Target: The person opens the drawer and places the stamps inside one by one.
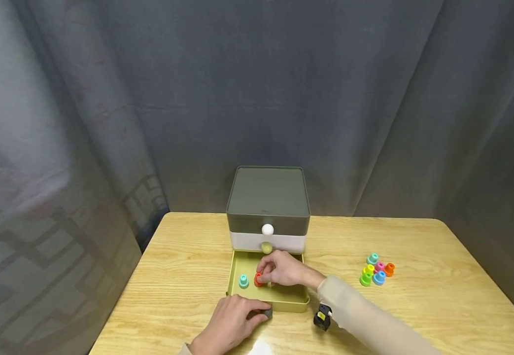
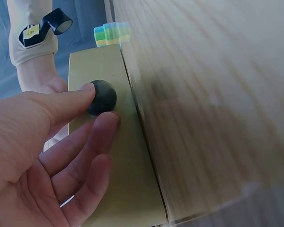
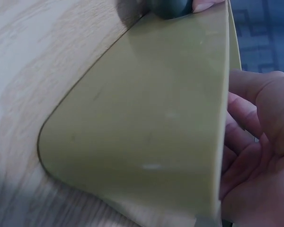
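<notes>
Grey curtain (image 1: 283, 74) all round — pale wooden table (image 1: 438, 305), patterned floor (image 1: 39, 256) at left

Olive-green open plastic drawer (image 1: 283, 296) with a dark, perhaps grey-green, round knob (image 2: 102, 97); a teal peg (image 1: 243, 281) inside; pale wood-grain bench (image 1: 416, 305); grey curtain (image 1: 283, 88).

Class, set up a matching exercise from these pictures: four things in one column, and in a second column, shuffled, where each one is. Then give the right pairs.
Things:
1. Teal peg
2. Dark knob
3. White knob
4. Cluster of coloured pegs

Places:
A. On the grey top drawer's front
B. On the bare table, to the right of the drawer unit
C. Inside the open olive drawer, left part
D. Pinched by the left hand at the olive drawer's front

Pairs: 1-C, 2-D, 3-A, 4-B
</notes>
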Demonstrator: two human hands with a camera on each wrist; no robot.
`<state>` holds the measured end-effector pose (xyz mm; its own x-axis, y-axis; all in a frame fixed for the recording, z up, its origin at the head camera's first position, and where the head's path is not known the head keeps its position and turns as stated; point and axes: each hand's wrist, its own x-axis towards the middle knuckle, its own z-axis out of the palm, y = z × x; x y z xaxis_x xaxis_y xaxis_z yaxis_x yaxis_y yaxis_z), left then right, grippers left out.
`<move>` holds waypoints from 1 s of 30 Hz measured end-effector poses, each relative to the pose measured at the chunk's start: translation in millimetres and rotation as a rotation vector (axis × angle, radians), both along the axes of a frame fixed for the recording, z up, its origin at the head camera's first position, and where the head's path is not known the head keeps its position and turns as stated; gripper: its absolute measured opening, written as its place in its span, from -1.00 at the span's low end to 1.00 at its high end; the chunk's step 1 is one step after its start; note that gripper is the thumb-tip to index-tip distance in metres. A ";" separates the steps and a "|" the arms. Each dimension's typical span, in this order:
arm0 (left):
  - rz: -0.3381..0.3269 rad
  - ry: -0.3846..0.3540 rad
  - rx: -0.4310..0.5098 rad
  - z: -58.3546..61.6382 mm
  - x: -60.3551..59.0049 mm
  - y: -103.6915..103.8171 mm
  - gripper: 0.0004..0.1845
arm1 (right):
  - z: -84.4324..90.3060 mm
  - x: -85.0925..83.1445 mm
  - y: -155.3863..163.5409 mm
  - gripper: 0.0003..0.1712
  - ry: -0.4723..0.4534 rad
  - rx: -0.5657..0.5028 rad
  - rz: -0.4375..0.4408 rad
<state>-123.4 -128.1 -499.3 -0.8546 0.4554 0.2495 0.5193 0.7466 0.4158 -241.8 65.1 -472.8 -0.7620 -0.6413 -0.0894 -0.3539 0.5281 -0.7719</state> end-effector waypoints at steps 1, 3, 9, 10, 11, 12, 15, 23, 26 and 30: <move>-0.002 -0.001 0.001 0.1 0.0 0.0 -0.82 | 0.0 0.3 0.2 -0.91 -0.005 -0.005 -0.001; -0.004 -0.003 0.003 0.4 0.0 -0.1 -0.81 | 0.9 0.9 0.8 -0.90 -0.011 -0.004 -0.007; -0.006 -0.016 0.006 1.1 -0.1 -0.3 -0.81 | 9.0 3.0 7.5 -0.83 0.069 0.042 -0.004; -0.007 -0.014 0.007 1.0 0.0 -0.3 -0.82 | 10.9 3.5 9.7 -0.81 0.081 0.045 -0.002; -0.007 -0.011 0.007 1.0 0.2 -0.2 -0.82 | 13.1 4.0 12.1 -0.80 0.090 0.042 -0.001; -0.006 -0.004 0.006 0.9 0.3 -0.2 -0.82 | 15.7 4.5 14.8 -0.79 0.092 0.035 0.000; -0.004 0.013 0.006 0.7 0.5 -0.2 -0.82 | 22.5 5.7 23.0 -0.74 0.098 -0.003 0.002; -0.004 0.004 0.020 1.9 1.3 0.0 -0.83 | 33.4 10.5 43.2 -0.67 0.075 -0.071 -0.032; -0.005 0.002 0.024 1.3 1.6 0.1 -0.83 | 35.4 11.4 54.2 -0.67 0.059 -0.096 -0.059; 0.003 0.001 0.023 0.4 2.1 1.1 -0.83 | 34.9 13.2 74.6 -0.72 0.106 -0.110 -0.135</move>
<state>-121.3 -127.1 -498.9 -0.8557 0.4468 0.2611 0.5176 0.7383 0.4326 -228.6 139.7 -437.9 -0.8430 -0.5345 0.0605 -0.3680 0.4910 -0.7896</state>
